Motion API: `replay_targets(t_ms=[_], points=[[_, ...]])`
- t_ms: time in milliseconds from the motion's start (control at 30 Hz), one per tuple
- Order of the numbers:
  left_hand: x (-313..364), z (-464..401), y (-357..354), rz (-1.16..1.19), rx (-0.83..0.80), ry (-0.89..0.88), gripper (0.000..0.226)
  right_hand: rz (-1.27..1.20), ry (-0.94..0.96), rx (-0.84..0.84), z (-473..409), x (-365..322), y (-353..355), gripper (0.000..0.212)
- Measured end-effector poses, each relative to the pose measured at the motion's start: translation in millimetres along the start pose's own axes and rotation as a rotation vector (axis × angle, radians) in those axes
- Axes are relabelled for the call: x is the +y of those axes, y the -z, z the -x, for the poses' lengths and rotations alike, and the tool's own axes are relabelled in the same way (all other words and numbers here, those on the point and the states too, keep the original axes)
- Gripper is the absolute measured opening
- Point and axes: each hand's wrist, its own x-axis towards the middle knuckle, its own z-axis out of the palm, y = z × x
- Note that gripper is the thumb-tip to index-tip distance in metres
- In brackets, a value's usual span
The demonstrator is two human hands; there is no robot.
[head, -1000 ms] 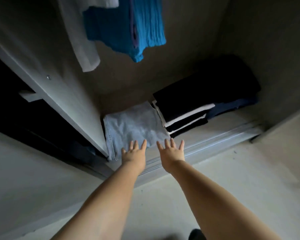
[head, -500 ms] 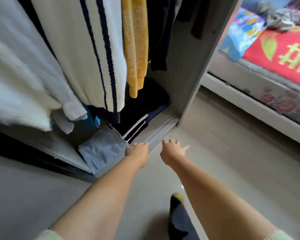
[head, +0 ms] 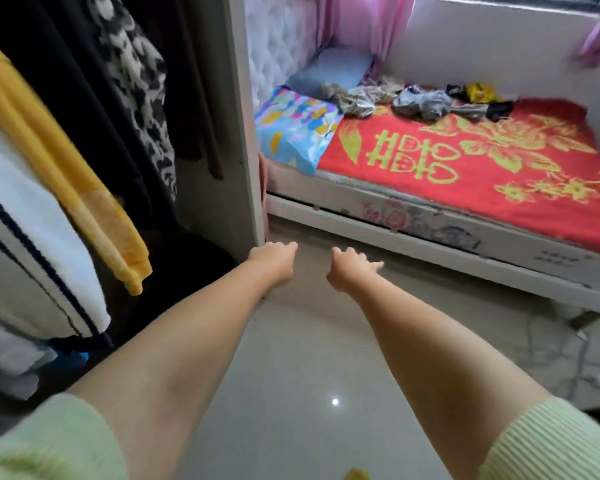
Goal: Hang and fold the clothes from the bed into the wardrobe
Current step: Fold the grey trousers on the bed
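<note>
Both my arms reach forward over the floor, and neither hand holds anything. My left hand (head: 274,259) hangs with loosely curled fingers beside the wardrobe's side panel (head: 245,133). My right hand (head: 350,268) is relaxed, fingers pointing toward the bed (head: 465,168). Several crumpled clothes (head: 416,102) lie along the far edge of the bed's red cover, grey, yellow and black among them. Hanging in the wardrobe on the left are a yellow garment (head: 66,168), a white one with dark stripes (head: 25,230) and a black-and-white patterned one (head: 136,84).
A blue patterned cloth (head: 291,129) and a blue pillow (head: 329,71) lie at the bed's head. Pink curtains (head: 361,22) hang behind. The white bed frame (head: 430,254) runs along the right. Glossy floor (head: 309,375) lies between wardrobe and bed.
My view has swung up and right from the wardrobe's bottom shelf to the bed. Both hands have left the folded grey garment and now hang free over the floor.
</note>
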Motion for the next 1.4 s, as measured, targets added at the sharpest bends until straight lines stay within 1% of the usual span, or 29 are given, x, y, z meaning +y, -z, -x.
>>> replay_targets(t_ms=[100, 200, 300, 400, 567, 667, 767, 867, 933, 1067, 1233, 1300, 1400], points=[[55.0, -29.3, 20.5, 0.009, 0.017, -0.027, 0.046, 0.016, 0.028, 0.013, -20.3, 60.6, 35.1, 0.062], [121.8, -61.1, 39.1, -0.025, 0.039, -0.099, 0.046, 0.099, 0.047, 0.028, -36.7, 142.1, 66.9, 0.065], [166.8, -90.1, 59.4, -0.065, 0.061, -0.167, 0.047, 0.095, 0.003, 0.052, -52.0, 201.5, 89.9, 0.065], [202.3, -125.1, 85.1, -0.101, 0.084, -0.202, 0.047, 0.082, -0.048, 0.064, -71.7, 245.9, 113.0, 0.065], [251.2, -187.7, 103.4, -0.133, 0.084, -0.258, 0.05, 0.033, -0.105, 0.022, -108.9, 298.2, 128.8, 0.063], [279.2, -233.0, 108.6, -0.131, 0.085, -0.31, 0.043, 0.007, -0.134, 0.009, -141.3, 326.0, 142.1, 0.061], [304.6, -286.5, 118.6, -0.127, 0.086, -0.35, 0.048, -0.002, -0.17, 0.003, -178.4, 352.9, 166.2, 0.064], [324.4, -352.1, 141.5, -0.129, 0.094, -0.368, 0.051, -0.017, -0.225, 0.028, -225.5, 381.3, 200.0, 0.063], [333.7, -395.2, 161.4, -0.144, 0.082, -0.394, 0.051, -0.036, -0.237, 0.025, -254.4, 395.8, 223.3, 0.063], [355.2, -478.6, 202.0, -0.126, 0.097, -0.396, 0.049, -0.091, -0.23, 0.095, -318.7, 421.3, 268.4, 0.06], [409.8, -559.7, 202.9, -0.118, 0.034, -0.45, 0.053, -0.091, -0.267, 0.053, -394.8, 469.2, 286.5, 0.059], [431.8, -592.1, 209.1, -0.139, 0.036, -0.477, 0.052, -0.087, -0.287, 0.038, -426.5, 493.6, 299.5, 0.059], [462.5, -654.3, 221.8, -0.136, 0.057, -0.426, 0.053, -0.085, -0.289, 0.063, -488.3, 538.4, 321.7, 0.058]])
